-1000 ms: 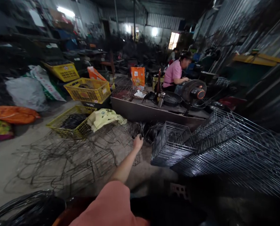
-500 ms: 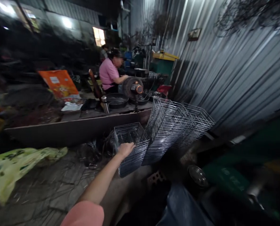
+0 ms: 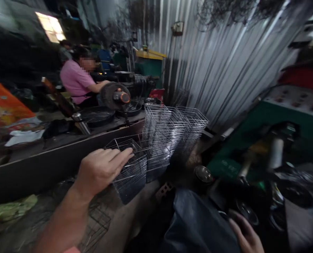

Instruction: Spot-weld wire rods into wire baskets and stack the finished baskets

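Observation:
My left hand (image 3: 104,167) is closed, its fingers pressed together on a thin wire frame (image 3: 143,149) that is blurred and partly hidden by the hand. Behind and below it is the nearest stack of rectangular wire frames (image 3: 131,177). Beside this stack, taller stacks of the same shiny frames (image 3: 163,138) lean toward the right. Low on the right, my right hand (image 3: 247,233) shows beside my dark apron (image 3: 198,225), near a green machine. Its fingers are partly cut off and dim, so I cannot tell whether it holds anything.
A long low board (image 3: 53,158) edges the platform on the left, where a fan (image 3: 115,96), black pans (image 3: 95,116) and a steel flask (image 3: 81,123) stand. A person in pink (image 3: 76,80) sits behind. The green machine (image 3: 230,158) is at right; a perforated brick (image 3: 165,190) lies below.
The view has swung right and my left hand has come up closer to me, off the nearest stack's rim. My right hand has come into view at the lower right.

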`<state>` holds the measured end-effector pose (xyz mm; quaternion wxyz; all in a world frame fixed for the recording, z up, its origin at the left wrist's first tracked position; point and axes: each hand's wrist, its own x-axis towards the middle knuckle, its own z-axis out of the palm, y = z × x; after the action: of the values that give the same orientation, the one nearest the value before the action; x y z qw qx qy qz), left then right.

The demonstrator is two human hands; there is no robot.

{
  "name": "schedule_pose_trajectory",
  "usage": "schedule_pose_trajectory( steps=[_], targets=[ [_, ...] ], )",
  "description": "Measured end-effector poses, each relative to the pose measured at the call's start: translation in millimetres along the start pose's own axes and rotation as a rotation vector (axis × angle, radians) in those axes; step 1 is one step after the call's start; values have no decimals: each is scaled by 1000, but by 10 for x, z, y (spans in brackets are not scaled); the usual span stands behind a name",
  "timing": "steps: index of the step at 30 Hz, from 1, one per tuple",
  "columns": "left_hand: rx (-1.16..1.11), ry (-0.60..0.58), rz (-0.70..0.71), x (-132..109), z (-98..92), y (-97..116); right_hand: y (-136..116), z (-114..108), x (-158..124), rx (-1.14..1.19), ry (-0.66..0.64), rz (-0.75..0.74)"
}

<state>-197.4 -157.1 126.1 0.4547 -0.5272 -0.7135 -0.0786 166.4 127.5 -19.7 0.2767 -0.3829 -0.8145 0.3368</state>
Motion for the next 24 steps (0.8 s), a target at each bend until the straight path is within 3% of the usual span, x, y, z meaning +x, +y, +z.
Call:
schedule_pose_trajectory(
  steps=[3, 5, 6, 9, 11, 14, 17, 20, 22, 24],
  targets=[
    [-160, -55, 246, 409, -86, 381, -540, -148, 138, 50, 48, -174],
    [-296, -61, 413, 668, -9, 654, -885, -259, 203, 69, 82, -271],
    [-368, -66, 483, 793, 61, 797, -1014, -316, 216, 72, 36, -288],
    [-547, -100, 623, 1129, 330, 1239, -1162, -462, 161, 171, -217, -172],
    [-657, -82, 613, 1279, 515, 1529, -1067, -501, 65, 297, -270, -7],
    [-886, -1, 344, 1300, 735, 1935, -742, -460, -75, 449, -64, 186],
    [-1211, -13, -191, 1065, 874, 2339, -407, -357, -168, 572, 191, 262],
    [-1587, -329, -622, 750, 925, 2755, -279, -215, -274, 653, 359, 283],
    [-1758, -516, -758, 601, 896, 2992, -313, -91, -373, 674, 409, 287],
    [-1807, -603, -814, 528, 836, 3159, -357, 27, -474, 681, 370, 263]
  ],
)
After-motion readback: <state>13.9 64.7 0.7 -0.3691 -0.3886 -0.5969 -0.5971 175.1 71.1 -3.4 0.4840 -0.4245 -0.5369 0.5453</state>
